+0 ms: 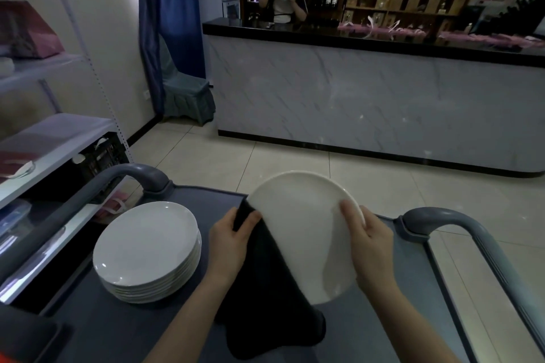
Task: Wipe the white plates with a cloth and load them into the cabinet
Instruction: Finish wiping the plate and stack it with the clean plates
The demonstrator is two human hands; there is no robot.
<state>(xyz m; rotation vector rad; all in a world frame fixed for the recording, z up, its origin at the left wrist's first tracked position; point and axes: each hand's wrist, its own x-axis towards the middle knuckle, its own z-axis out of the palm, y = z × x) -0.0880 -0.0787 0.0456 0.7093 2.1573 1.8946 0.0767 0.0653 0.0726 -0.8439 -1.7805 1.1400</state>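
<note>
While it is held tilted above the near middle of the grey plastic service cart (97,330), the round white glazed ceramic plate (303,233) is pinched at its right rim by the right hand (371,247), and the left hand (228,240) clasps the dark soft cloth (265,289) against its left edge. Judged stiff, breakable, smooth and likely slippery; best held at opposite rims, the cloth adding grip; a stack of matching white plates (144,244) sits left on the cart. No brand, label or writing is legible.
</note>
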